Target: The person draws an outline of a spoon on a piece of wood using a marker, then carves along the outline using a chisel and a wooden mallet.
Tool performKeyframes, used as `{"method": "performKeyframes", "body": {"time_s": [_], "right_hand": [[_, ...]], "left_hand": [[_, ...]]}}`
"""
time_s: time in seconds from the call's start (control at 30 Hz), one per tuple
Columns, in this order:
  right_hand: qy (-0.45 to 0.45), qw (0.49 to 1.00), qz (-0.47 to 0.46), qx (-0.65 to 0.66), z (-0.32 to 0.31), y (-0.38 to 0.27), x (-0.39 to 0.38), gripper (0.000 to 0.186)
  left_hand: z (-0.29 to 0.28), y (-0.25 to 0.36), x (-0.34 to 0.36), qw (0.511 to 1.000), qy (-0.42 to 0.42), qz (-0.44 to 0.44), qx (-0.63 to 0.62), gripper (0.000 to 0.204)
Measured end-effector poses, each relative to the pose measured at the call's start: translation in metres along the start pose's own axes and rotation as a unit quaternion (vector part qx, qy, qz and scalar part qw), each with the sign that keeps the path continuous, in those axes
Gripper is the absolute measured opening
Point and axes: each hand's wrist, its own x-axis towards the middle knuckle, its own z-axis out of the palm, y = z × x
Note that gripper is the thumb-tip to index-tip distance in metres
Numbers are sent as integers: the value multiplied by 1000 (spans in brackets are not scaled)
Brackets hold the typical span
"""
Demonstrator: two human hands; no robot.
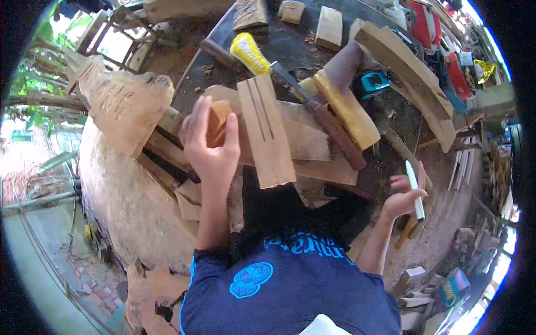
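Observation:
My left hand (209, 151) is curled around a small orange-brown wooden piece (221, 124), with the thumb on its right side. Just right of it lies a flat, light wooden board (268, 148) with two dark parallel lines along its length. My right hand (405, 198) is off to the right, gripping a white pen (414, 187) between thumb and fingers, its tip pointing up. Beyond the board rest a tool with a yellow handle (249, 54) and a dark brown wooden handle (338, 137). A yellowish shaped wood block (349, 111) lies beside the brown handle.
A teal plastic item (374, 84) sits on the dark tabletop (223, 75). Several wood offcuts (329, 27) stand at the far edge, and a long curved timber (407, 72) lies at the right. A large rough slab (123, 100) is at the left. Red items (458, 75) are at far right.

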Motion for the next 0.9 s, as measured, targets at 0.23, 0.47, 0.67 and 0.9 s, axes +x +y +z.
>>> {"method": "performKeyframes", "body": {"time_s": [0.23, 0.47, 0.67, 0.9], "right_hand": [[-107, 987, -77, 93, 38, -60, 2, 41], [-315, 913, 59, 255, 88, -117, -14, 27], [-416, 879, 49, 227, 121, -136, -35, 17], [-428, 888, -17, 166, 134, -148, -39, 15]], "left_hand": [[5, -13, -6, 1000, -16, 6, 23, 67], [2, -10, -5, 998, -54, 14, 29, 92], [4, -7, -5, 998, -53, 7, 34, 93], [6, -9, -7, 998, -49, 10, 49, 93]]}}
